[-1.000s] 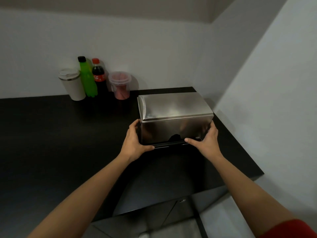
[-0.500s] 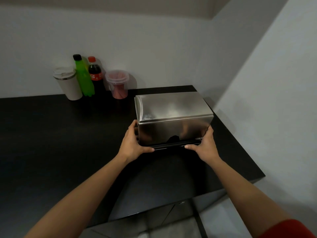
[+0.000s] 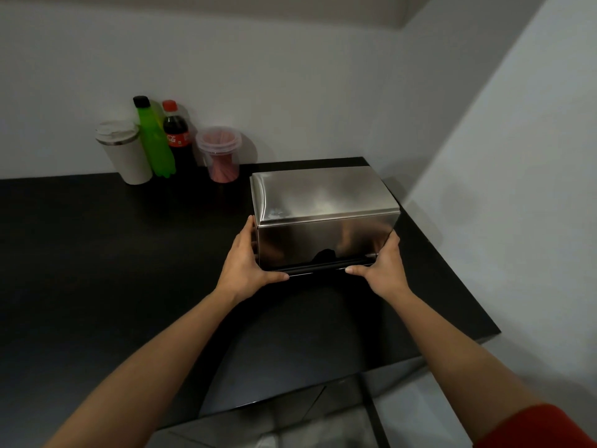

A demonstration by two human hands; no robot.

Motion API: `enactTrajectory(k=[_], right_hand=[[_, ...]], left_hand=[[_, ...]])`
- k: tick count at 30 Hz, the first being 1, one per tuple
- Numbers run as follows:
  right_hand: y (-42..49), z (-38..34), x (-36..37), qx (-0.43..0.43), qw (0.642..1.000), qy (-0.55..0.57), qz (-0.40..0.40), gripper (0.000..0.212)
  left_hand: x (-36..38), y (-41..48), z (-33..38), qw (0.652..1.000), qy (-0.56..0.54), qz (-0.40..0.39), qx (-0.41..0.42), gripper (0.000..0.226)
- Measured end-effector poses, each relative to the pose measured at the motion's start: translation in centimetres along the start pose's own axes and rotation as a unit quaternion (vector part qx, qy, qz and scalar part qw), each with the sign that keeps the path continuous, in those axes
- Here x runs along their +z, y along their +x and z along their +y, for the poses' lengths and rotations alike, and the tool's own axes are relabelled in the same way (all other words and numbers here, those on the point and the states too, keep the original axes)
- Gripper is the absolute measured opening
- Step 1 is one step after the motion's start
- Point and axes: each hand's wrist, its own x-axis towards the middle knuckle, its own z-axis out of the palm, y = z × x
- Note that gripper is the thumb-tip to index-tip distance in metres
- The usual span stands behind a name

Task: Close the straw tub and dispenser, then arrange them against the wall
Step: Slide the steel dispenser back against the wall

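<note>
Sitting on the black counter [image 3: 97,270], near the corner, the steel dispenser [image 3: 324,218] is running its long axis left-right, its dark slot facing the person. Left hand [image 3: 247,265] and right hand [image 3: 386,270] are clamping its ends, thumbs along the bottom edge, fingers hidden. Lidded straw tub [image 3: 219,153] is standing against the wall.

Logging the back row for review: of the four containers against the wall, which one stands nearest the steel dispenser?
The clear straw tub, holding red straws under a clear lid, at the row's right end. The cola bottle, green bottle and white cup stand farther left.
</note>
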Motion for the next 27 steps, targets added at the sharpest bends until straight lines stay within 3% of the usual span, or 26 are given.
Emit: enactTrajectory(k=[27], right_hand=[[12.2, -2.0, 4.5, 0.018, 0.999, 0.009, 0.025, 0.107]], left_hand=[[-1.0, 12.2, -2.2, 1.000, 0.003, 0.018, -0.013, 0.128]])
